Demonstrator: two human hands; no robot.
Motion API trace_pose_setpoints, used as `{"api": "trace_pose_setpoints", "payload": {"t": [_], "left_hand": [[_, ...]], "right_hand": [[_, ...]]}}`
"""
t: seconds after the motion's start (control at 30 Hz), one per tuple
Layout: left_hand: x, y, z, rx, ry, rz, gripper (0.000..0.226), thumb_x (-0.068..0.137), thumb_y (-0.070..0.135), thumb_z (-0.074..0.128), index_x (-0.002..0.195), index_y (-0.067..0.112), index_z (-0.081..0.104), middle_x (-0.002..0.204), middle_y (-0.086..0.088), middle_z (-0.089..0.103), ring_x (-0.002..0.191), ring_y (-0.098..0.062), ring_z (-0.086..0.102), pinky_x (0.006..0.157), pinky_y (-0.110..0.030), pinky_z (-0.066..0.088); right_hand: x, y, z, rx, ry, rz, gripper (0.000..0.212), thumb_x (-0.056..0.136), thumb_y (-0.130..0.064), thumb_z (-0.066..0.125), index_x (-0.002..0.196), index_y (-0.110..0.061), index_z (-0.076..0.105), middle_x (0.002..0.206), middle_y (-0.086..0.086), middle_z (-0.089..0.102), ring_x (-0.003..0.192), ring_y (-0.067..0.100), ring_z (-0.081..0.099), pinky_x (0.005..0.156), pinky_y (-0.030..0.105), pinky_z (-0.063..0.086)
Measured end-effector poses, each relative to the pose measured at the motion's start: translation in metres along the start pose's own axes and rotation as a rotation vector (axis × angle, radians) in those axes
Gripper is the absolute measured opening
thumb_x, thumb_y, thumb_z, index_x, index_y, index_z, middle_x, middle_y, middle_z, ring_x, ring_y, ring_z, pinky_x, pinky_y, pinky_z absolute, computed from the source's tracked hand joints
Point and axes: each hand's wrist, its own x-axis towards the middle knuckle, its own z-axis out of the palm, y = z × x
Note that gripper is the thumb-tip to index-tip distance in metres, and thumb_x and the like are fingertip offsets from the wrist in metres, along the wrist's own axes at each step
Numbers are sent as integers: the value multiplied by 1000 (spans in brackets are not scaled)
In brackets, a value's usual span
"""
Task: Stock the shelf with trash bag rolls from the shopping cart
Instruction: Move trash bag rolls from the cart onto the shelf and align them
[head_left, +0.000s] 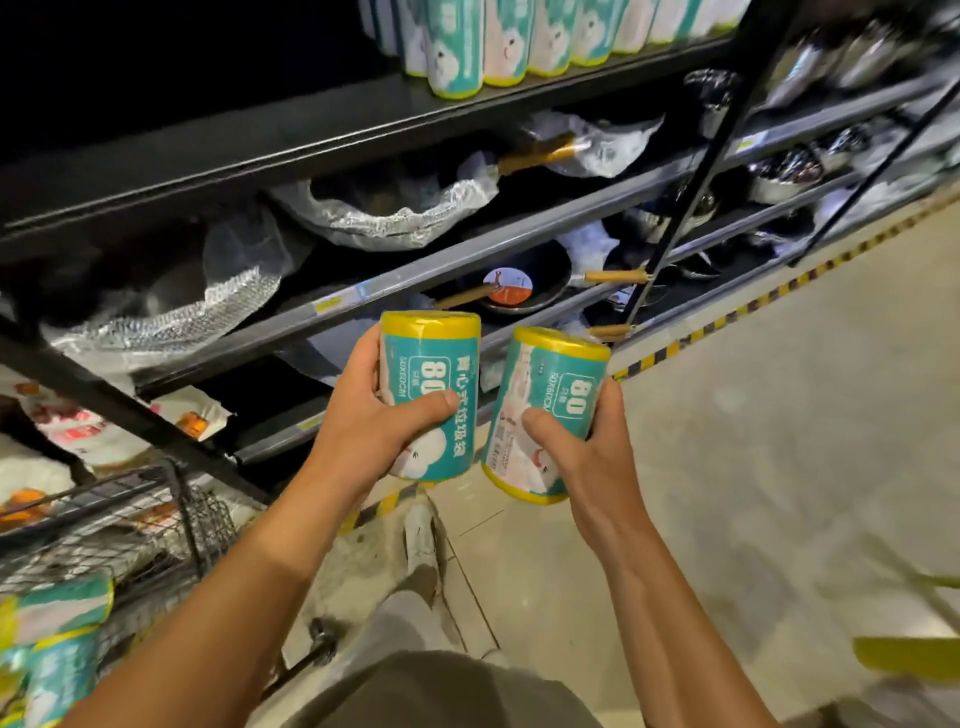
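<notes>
Each hand grips one upright roll: left hand (374, 415) wraps the left roll (431, 395), right hand (582, 447) the right roll (545, 415). The stocked top shelf (519, 91) lies toward one o'clock, nearer the right hand.

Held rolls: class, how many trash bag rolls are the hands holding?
2: one roll in the left hand, another in the right hand.

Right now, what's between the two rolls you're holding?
Nothing touches between the left roll and right roll; the head view shows only floor through the gap.
</notes>
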Motion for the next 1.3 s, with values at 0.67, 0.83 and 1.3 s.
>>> {"api": "trace_pose_setpoints", "payload": {"t": [0.67, 0.83, 1.3], "left_hand": [[276, 101, -59, -61, 15, 226, 64, 56, 25, 84, 114, 25, 56, 105, -2, 73, 96, -25, 72, 82, -47, 59], [314, 118, -85, -32, 136, 280, 72, 52, 26, 85, 116, 30, 53, 105, 4, 71, 95, -17, 71, 77, -38, 59], [439, 109, -116, 195, 457, 138, 52, 69, 24, 90, 111, 13, 61, 111, -7, 70, 94, -19, 68, 87, -39, 57]], "right_hand": [[241, -118, 113, -58, 34, -347, 63, 69, -26, 76, 126, -23, 49, 95, -15, 71, 85, 5, 70, 63, 21, 55], [284, -147, 142, -113, -16, -433, 64, 75, -16, 83, 128, -24, 47, 105, -2, 69, 88, 9, 70, 69, 24, 58], [341, -159, 189, -173, -103, -538, 70, 66, -28, 82, 127, -22, 49, 105, -10, 69, 94, 9, 71, 77, 32, 59]]}}
